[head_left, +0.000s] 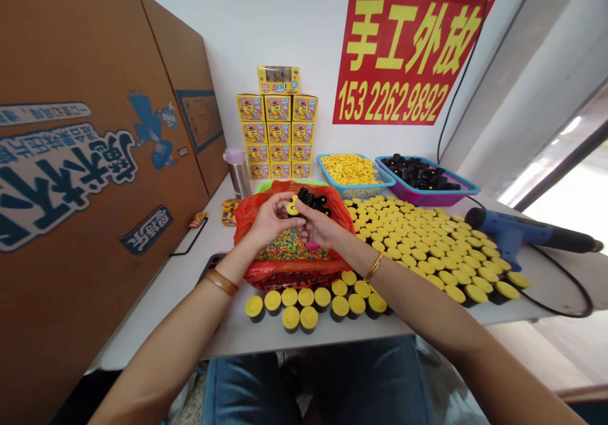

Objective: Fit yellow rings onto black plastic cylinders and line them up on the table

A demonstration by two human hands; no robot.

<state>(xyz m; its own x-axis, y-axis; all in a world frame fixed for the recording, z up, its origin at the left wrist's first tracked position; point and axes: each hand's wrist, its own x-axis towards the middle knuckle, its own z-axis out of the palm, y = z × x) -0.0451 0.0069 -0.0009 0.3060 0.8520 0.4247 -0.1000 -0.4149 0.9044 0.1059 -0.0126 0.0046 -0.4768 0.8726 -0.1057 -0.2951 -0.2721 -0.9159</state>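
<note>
Over the basket lined with a red plastic bag (247, 219), both hands meet around a small black cup with a yellow lid (293, 208). My left hand (272, 221) grips it from the left, fingers closed at the lid. My right hand (317, 223) closes on it from the other side, thumb near the lid; part of the cup is hidden by the fingers. Below them lie many small coloured candy balls (285, 247). Several black cups (323, 201) rest in the bag just behind the right hand. A bright pink piece (312, 246) shows under that hand.
Many yellow-lidded black cups (418, 241) cover the table's right side, more along the front edge. Behind stand baskets of yellow lids (349, 168) and black cups (418, 175), stacked yellow boxes (278, 135) and a steel bottle (237, 173). A blue heat gun (517, 227) lies right; cartons (95, 127) stand left.
</note>
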